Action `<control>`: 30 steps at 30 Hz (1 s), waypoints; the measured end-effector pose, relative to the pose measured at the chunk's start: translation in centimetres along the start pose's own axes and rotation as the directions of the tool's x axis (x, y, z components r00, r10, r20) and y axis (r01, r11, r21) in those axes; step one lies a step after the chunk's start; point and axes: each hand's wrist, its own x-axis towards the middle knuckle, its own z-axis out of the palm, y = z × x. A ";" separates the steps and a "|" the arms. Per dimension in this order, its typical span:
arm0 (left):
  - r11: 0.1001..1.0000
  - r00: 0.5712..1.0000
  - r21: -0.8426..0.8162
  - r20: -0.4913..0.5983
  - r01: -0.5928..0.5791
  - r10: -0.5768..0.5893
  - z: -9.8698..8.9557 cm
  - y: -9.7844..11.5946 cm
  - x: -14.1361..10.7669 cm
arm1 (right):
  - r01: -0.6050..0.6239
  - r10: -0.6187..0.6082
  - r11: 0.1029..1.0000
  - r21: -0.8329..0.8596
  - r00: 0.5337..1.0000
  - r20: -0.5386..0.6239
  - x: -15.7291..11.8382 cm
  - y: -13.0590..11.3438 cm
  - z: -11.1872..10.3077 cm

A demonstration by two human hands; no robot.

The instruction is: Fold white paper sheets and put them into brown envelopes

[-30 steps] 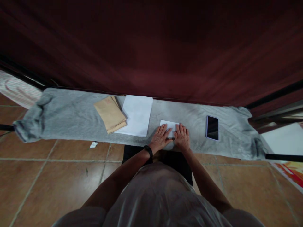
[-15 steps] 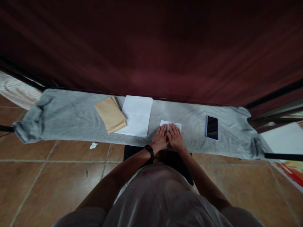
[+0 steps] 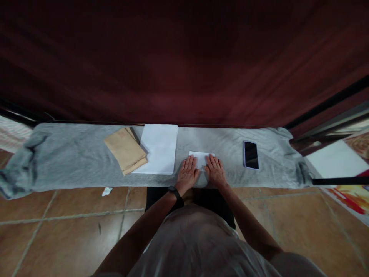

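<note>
A small white piece of paper (image 3: 201, 158) lies on the grey cloth in front of me. My left hand (image 3: 188, 173) rests flat on its left edge, and a dark band circles that wrist. On the paper's right edge my right hand (image 3: 215, 170) lies flat too, with its fingers slightly apart. Between the two hands the middle of the paper shows. Left of my hands is a stack of larger white sheets (image 3: 161, 148), and brown envelopes (image 3: 125, 150) overlap the stack's left side.
A phone (image 3: 251, 155) in a light purple case lies to the right on the grey cloth (image 3: 72, 157). Beyond the cloth rises a dark red surface (image 3: 184, 77). A white scrap (image 3: 107, 191) is on the tiled floor.
My hands have moved apart, from nearly touching over the middle of the small paper to its left and right edges. The view has shifted a little.
</note>
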 end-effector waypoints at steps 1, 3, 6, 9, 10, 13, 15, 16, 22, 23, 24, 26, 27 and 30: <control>1.000 1.000 0.008 0.001 0.028 -0.028 0.0 -0.1 -0.1 | -0.002 0.002 1.000 0.001 1.000 -0.001 0.0 0.0 0.0; 0.996 0.997 0.031 -0.003 0.080 -0.080 -0.1 -0.2 -0.1 | 0.001 -0.001 1.000 -0.001 1.000 -0.007 0.0 -0.1 0.1; 0.993 0.994 0.053 -0.022 0.105 -0.104 -0.1 0.4 0.6 | 0.008 -0.008 1.000 -0.003 1.000 -0.028 -0.1 -0.2 0.2; 0.999 1.000 0.039 -0.008 0.018 -0.018 0.0 1.5 2.0 | 0.000 0.000 1.000 0.002 0.998 -0.056 -0.1 -0.3 0.4; 0.999 1.000 0.030 0.004 -0.011 0.011 0.1 1.8 2.5 | -0.003 0.003 1.000 0.002 0.998 -0.063 0.0 -0.3 0.5; 0.999 0.998 0.013 0.034 -0.049 0.049 0.3 2.0 3.5 | -0.010 0.009 1.000 -0.001 0.997 -0.077 0.0 -0.3 0.6; 0.999 0.998 0.011 0.039 -0.050 0.049 0.4 1.5 3.6 | -0.006 0.006 1.000 0.000 0.996 -0.084 0.1 -0.2 0.7; 0.999 0.998 0.011 0.037 -0.044 0.044 0.4 1.1 3.5 | -0.003 0.003 1.000 0.002 0.996 -0.085 0.1 -0.2 0.6; 1.000 1.000 0.008 0.008 0.021 -0.021 0.1 -0.2 2.5 | -0.011 0.013 0.999 0.031 0.999 -0.047 0.3 -0.3 0.1; 1.000 1.000 0.004 0.005 0.020 -0.020 0.1 -0.3 2.5 | -0.019 0.020 0.999 0.042 0.999 -0.036 0.4 -0.3 0.0; 1.000 1.000 0.000 0.002 0.017 -0.017 0.2 -0.3 2.5 | -0.026 0.027 0.998 0.056 0.999 -0.023 0.7 -0.4 -0.2; 1.000 1.000 -0.007 -0.003 0.014 -0.014 0.3 -0.3 2.5 | -0.042 0.041 0.996 0.083 0.999 0.004 1.5 -0.5 -0.7; 1.000 1.000 -0.010 -0.003 0.017 -0.017 0.3 -0.3 2.6 | -0.053 0.052 0.994 0.094 0.998 0.018 2.1 -0.5 -0.9; 0.999 1.000 -0.011 -0.001 0.031 -0.031 0.3 -0.2 2.7 | -0.097 0.092 0.991 0.092 0.994 0.058 3.8 -0.4 -1.7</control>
